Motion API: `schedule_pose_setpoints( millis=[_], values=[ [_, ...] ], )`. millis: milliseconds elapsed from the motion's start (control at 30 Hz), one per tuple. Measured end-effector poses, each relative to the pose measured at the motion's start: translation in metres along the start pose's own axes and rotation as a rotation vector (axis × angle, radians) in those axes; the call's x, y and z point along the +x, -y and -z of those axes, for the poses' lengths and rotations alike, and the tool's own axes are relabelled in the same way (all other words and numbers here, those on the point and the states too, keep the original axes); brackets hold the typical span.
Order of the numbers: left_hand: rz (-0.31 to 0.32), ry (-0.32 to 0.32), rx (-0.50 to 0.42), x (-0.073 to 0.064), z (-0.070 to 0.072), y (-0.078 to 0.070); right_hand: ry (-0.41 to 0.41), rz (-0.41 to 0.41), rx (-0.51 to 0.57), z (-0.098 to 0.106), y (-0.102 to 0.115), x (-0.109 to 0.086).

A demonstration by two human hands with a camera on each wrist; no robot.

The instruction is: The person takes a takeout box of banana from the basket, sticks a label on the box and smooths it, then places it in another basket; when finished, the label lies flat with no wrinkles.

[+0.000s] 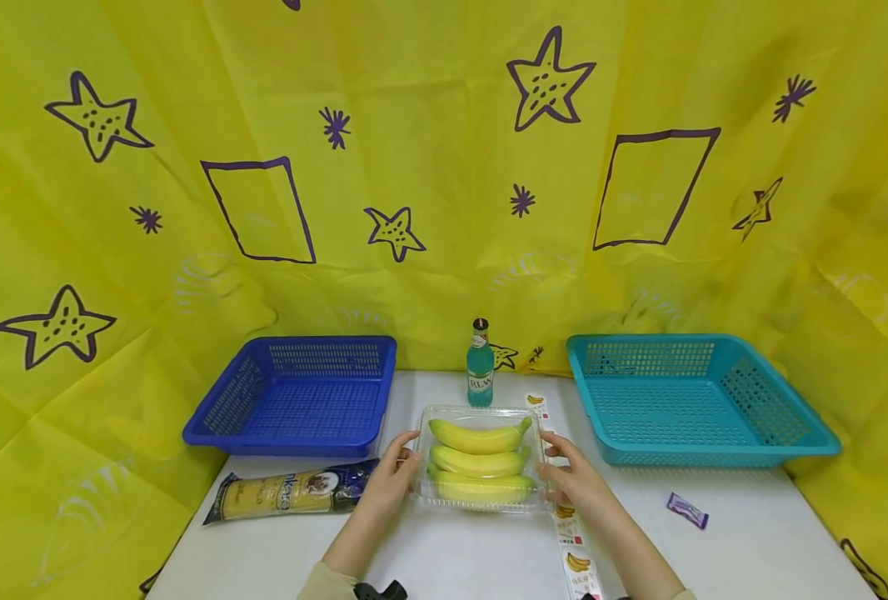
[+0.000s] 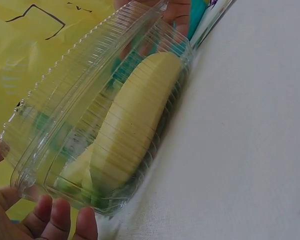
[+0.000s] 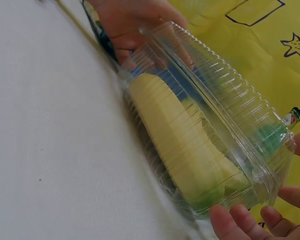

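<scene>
A clear plastic clamshell box [image 1: 481, 502] with ribbed sides lies in front of me, its lid over the bananas [image 1: 477, 462]. The fruit is yellow with greenish ends, laid in a row. On the box's left side, my left hand [image 1: 393, 477] holds the edge between thumb and fingers. My right hand [image 1: 573, 475] grips the opposite side the same way. In the left wrist view, the fingertips [image 2: 60, 216] of the left hand sit at the box's end wall. The right wrist view has the right hand's fingers [image 3: 242, 220] at the other end, low on the wall.
A blue basket [image 1: 294, 450] stands back left, a teal basket [image 1: 706, 457] back right. Between them is a bottle [image 1: 480, 367] of blue-green drink. A spaghetti pack [image 1: 286, 493] lies left, a small purple packet [image 1: 687, 510] right. A strip of banana-printed labels [image 1: 577, 562] runs partly beneath the box.
</scene>
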State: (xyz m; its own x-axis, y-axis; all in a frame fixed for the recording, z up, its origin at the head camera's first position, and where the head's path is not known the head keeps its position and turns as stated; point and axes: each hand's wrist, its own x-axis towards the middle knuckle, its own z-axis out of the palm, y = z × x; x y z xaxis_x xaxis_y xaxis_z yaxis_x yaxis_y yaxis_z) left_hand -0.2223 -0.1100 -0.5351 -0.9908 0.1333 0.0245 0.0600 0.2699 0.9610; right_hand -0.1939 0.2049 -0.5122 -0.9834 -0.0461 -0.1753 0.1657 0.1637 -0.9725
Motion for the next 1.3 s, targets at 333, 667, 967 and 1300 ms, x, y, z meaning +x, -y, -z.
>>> schedule_pose_setpoints(
  millis=[333, 667, 967, 1300],
  values=[
    [0.021, -0.016, -0.03, 0.001, -0.006, 0.001, 0.004, -0.001, 0.0, 0.003, 0.001, -0.004],
    [-0.034, -0.045, -0.057, -0.003, -0.014, 0.007, 0.018, 0.005, 0.0, 0.005, -0.001, -0.005],
    [-0.042, -0.027, -0.089, -0.009, -0.019, 0.01, 0.033, 0.017, -0.05, 0.011, -0.001, -0.004],
    [-0.026, -0.062, -0.134, -0.007, -0.018, 0.012, -0.033, -0.02, -0.059, 0.028, -0.006, -0.001]
  ],
)
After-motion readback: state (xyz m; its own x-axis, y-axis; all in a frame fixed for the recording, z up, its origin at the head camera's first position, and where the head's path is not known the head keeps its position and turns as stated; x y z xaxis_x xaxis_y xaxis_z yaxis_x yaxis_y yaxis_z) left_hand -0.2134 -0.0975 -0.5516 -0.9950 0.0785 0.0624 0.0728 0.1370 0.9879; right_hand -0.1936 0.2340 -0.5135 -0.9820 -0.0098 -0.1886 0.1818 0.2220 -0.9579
